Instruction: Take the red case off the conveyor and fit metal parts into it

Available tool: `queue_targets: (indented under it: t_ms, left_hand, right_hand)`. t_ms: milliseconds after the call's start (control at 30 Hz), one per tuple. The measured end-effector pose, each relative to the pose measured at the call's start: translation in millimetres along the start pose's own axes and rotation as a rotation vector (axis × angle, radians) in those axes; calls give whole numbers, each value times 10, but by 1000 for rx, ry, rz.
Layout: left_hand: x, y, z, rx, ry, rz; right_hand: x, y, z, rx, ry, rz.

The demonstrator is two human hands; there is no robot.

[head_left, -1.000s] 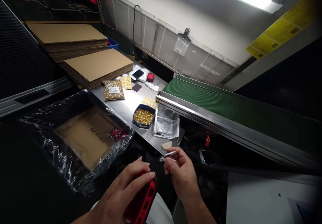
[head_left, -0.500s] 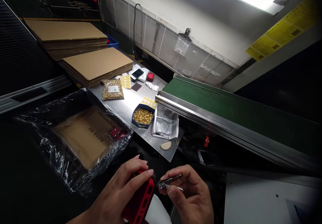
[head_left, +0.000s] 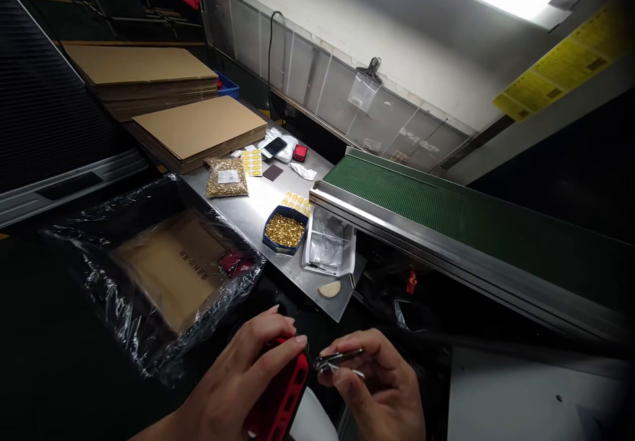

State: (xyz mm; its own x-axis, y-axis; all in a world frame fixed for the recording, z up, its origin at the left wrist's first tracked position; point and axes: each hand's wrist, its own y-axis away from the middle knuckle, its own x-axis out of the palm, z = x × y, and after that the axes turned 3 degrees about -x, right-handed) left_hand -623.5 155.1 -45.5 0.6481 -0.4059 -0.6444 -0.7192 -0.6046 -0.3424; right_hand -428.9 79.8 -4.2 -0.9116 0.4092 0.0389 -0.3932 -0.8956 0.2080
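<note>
My left hand (head_left: pixel 238 371) is closed around a red plastic case (head_left: pixel 285 395) with dark cutouts along its edge, at the bottom centre. My fingers cover its upper end, and its lower part runs out of the picture. Just right of it, my right hand (head_left: pixel 380 381) pinches a small metal nail clipper (head_left: pixel 337 361) between thumb and fingers. The clipper's jaw end points at the case's top corner, with a small gap that is hard to judge.
A steel table (head_left: pixel 282 279) carries a blue tray (head_left: pixel 270 242) of gold-coloured small parts, a white bin (head_left: pixel 350 262) and a bag of similar parts (head_left: pixel 228 180). Cardboard stacks (head_left: pixel 198 130) stand behind. A plastic-lined box (head_left: pixel 173 361) sits left; a green conveyor (head_left: pixel 397 193) runs right.
The view has shifted slightly, so the whole scene sits a little to the right. Both hands keep about the same hold on the case and the nail clipper.
</note>
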Motion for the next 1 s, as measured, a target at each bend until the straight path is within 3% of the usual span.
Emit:
queue_targets:
  t_ms: [167,267,400,467,633,1000]
  left_hand:
    - [-43,-25,-21,-16,22,8]
    - [-60,-32,-20,-25,39,31]
    - [-69,-36,-15,-41,26,28]
    - [-68,-33,-19,-47,18,15]
    - [-79,-28,-30,-30,-11,11]
    - [-95,2,-56,-41,-46,23]
  right_hand:
    - [18,0,-49,-89,-13,22]
    - [45,-1,-38,-145,13,-68]
    - [-3,-27,11,-110,78,-189]
    - [-58,-44,15,-150,107,-102]
    - [-164,-95,27,-431,270,207]
    - [-115,-150,194,-539,422,346]
